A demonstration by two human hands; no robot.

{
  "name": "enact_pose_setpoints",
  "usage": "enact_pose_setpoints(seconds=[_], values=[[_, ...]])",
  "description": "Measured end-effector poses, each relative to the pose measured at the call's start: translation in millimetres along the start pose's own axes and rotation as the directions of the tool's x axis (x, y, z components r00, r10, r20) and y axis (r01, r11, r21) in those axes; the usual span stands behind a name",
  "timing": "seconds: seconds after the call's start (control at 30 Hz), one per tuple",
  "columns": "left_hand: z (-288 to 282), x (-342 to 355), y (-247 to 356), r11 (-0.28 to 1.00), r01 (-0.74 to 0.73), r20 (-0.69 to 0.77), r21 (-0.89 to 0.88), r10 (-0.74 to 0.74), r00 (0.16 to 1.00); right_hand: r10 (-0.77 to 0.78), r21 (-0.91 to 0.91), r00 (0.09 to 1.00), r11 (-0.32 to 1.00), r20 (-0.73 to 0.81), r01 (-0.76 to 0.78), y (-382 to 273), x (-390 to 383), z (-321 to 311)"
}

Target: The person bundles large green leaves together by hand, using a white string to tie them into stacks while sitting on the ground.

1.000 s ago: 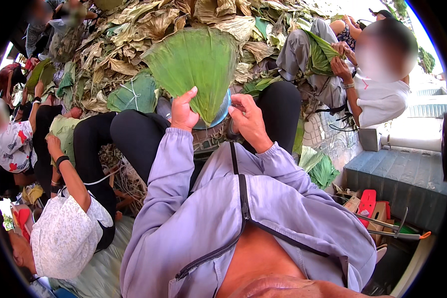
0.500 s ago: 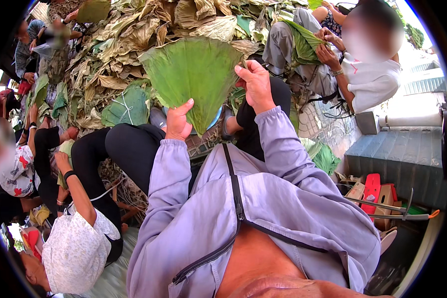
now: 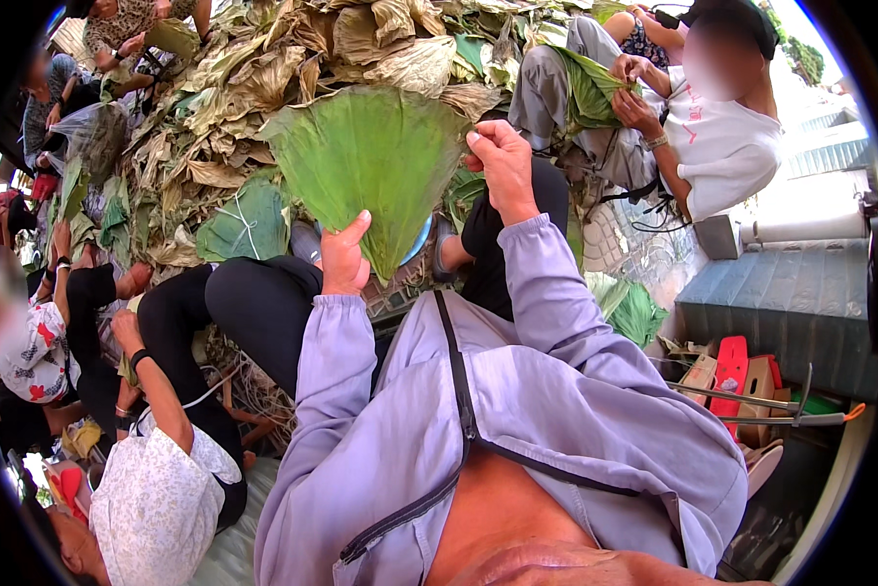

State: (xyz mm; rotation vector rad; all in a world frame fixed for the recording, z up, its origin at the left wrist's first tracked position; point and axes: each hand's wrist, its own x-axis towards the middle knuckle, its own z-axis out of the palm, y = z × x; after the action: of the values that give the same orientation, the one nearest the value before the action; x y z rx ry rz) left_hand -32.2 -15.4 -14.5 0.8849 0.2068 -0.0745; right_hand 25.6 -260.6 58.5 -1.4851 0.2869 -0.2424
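A large green lotus leaf (image 3: 376, 161), folded into a fan shape, is held up in front of me with its point downward. My left hand (image 3: 345, 259) is closed on its lower left edge, thumb in front and the other fingers mostly hidden behind. At the upper right corner of the leaf, my right hand (image 3: 505, 174) has thumb and fingertips pinched together on the thin edge. Beyond the leaf, a bundle of green leaves (image 3: 246, 225) tied with white string lies on the ground near my knee.
A broad heap of dried brown leaves (image 3: 234, 107) spreads ahead. Co-workers sit close on both sides; one at the right (image 3: 722, 146) handles a green leaf (image 3: 585, 88). More green leaves (image 3: 637, 313) lie to my right, near a dark metal box (image 3: 781, 313) and cardboard boxes (image 3: 756, 386).
The leaf has shifted slightly left and down, with my left hand moving along with it. My right hand stays at the corner, nearly unmoved. The co-worker at lower left has lowered a hand slightly.
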Motion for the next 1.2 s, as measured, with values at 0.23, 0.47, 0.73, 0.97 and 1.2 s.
enact_pose_setpoints(seconds=[0.23, 0.47, 0.73, 0.97, 1.2], values=[[0.4, 0.5, 1.4, 1.000, 0.014, -0.003, -0.010, -0.014, 1.000, 0.074, 0.124, 0.996, 0.989, 0.056, -0.081, -4.4, 2.3, -5.2], [1.4, -0.3, 4.0, 1.000, 0.008, -0.025, -0.023, -0.009, 1.000, 0.077, -0.007, 0.995, 0.997, 0.066, -0.077, -7.7, 3.0, -11.6], [6.5, -0.3, 9.4, 1.000, -0.014, -0.002, -0.013, 0.014, 1.000, -0.005, -0.053, 0.998, 0.999, 0.066, 0.009, -9.9, 7.0, -20.2], [1.4, 2.3, 13.0, 0.997, -0.074, -0.074, -0.036, 0.071, 0.995, 0.015, 0.029, 0.998, 0.999, 0.064, -0.017, -11.4, 1.6, -25.2], [1.1, 1.3, 10.9, 0.997, -0.070, -0.077, -0.032, 0.067, 0.995, 0.243, 0.115, 0.937, 0.954, 0.250, -0.277, -2.9, -16.6, 2.2]])
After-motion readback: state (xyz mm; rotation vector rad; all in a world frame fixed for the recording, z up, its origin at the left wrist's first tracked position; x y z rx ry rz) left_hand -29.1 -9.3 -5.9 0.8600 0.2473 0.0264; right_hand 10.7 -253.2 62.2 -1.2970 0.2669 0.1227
